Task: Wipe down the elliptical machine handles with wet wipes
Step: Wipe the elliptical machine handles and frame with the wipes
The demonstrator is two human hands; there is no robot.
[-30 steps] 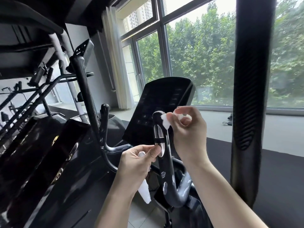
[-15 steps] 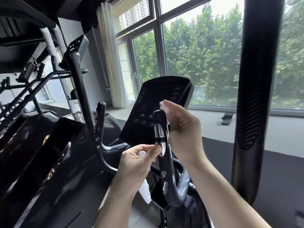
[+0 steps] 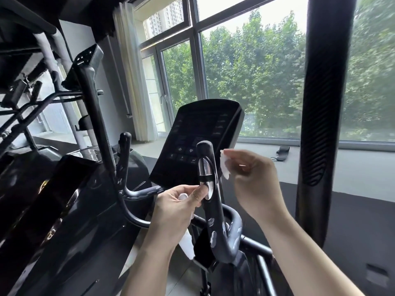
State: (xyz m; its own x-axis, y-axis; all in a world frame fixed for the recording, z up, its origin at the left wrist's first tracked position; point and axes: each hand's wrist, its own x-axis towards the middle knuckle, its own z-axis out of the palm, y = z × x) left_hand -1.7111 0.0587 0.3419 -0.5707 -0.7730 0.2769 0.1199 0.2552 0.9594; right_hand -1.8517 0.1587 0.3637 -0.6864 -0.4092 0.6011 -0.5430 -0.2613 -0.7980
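Observation:
A short black inner handle [image 3: 211, 201] with a chrome pulse sensor [image 3: 204, 174] stands upright in the middle, in front of the console [image 3: 205, 133]. My left hand [image 3: 177, 210] pinches the handle's left side at the sensor and holds a white wipe packet [image 3: 187, 242] that hangs below the palm. My right hand [image 3: 252, 180] sits just right of the handle, slightly off it, with a crumpled white wet wipe [image 3: 224, 165] pinched in its fingers. The second short handle [image 3: 124, 159] stands to the left. A tall black moving handle [image 3: 322, 103] rises close on the right.
Another long moving handle [image 3: 94, 116] rises at the left beside a glossy black machine housing [image 3: 42, 210]. Large windows [image 3: 245, 71] with trees fill the back. A small dark object [image 3: 282, 151] lies on the grey floor near the window.
My right hand has come off the top of the short handle and moved right and down with the wipe. My left hand has kept its grip at the sensor.

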